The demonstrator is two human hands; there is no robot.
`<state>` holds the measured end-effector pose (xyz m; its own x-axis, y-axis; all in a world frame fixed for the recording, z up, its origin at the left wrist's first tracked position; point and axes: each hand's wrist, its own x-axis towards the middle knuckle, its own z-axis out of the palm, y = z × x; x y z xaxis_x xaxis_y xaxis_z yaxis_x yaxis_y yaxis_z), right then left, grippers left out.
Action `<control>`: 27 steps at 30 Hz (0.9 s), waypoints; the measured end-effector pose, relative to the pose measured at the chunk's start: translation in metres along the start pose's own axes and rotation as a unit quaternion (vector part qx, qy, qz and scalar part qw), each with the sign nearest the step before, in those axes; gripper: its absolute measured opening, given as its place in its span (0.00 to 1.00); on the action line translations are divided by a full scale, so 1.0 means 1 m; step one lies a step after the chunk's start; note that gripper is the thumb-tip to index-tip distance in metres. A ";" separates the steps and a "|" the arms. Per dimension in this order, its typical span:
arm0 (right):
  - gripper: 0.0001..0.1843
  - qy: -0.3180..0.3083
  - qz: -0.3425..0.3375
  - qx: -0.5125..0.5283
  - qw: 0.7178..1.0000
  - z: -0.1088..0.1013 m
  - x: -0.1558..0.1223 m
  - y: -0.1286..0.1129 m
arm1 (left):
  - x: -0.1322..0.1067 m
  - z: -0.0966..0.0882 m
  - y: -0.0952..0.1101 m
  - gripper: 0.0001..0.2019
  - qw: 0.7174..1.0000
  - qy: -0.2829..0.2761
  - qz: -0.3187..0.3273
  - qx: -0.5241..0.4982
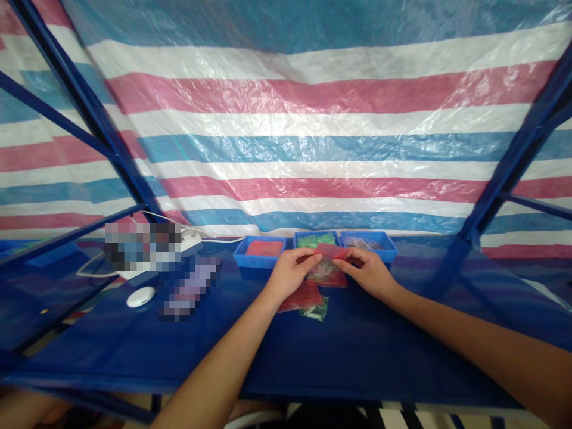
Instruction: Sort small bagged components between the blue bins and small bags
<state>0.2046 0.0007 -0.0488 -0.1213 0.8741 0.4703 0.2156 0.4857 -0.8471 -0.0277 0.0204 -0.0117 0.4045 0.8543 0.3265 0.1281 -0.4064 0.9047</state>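
Fingers of the left hand [290, 271] and right hand [373, 273] are pinched, thumb against forefinger, on opposite sides of one translucent red plastic bag [328, 276], held above the glossy blue surface [339, 357] just before the trays. One edge of the bag faces the trays, the opposite edge the wearer; its long axis cannot be told, the sides being partly covered. Darker contents show through, indistinctly. Beneath lie red plastic material [304, 297], partly hidden by the left hand, its bag count uncertain, and one crumpled green transparent packet [318, 311]. Three rectangular blue plastic trays [388, 255] stand in a row, containing, left to right, red sheets, green packets and pale pieces, uncountable. Pixelation obscures items at left.
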 end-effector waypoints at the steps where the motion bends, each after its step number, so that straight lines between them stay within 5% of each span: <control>1: 0.15 0.003 0.002 0.005 1.000 0.000 0.000 0.000 | 0.000 0.000 -0.001 0.17 1.000 0.000 -0.005 -0.006; 12: 0.16 -0.007 0.025 0.004 1.000 0.001 -0.002 -0.004 | 0.001 -0.001 -0.007 0.18 1.000 -0.012 -0.019 -0.002; 18: 0.16 0.068 0.026 -0.002 0.997 -0.002 0.000 -0.008 | -0.004 0.001 0.006 0.10 0.983 0.086 0.060 0.152; 22: 0.16 0.080 0.014 -0.003 0.997 0.000 -0.002 -0.012 | -0.011 0.010 0.018 0.11 0.974 0.003 0.125 0.189; 27: 0.15 0.006 0.014 0.017 1.000 0.006 -0.009 -0.018 | -0.015 0.016 0.021 0.15 0.964 -0.040 0.145 0.220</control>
<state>0.1961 -0.0159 -0.0393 -0.1046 0.8871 0.4497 0.1856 0.4616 -0.8674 -0.0162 -0.0057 -0.0020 0.5478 0.6634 0.5098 0.3635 -0.7375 0.5692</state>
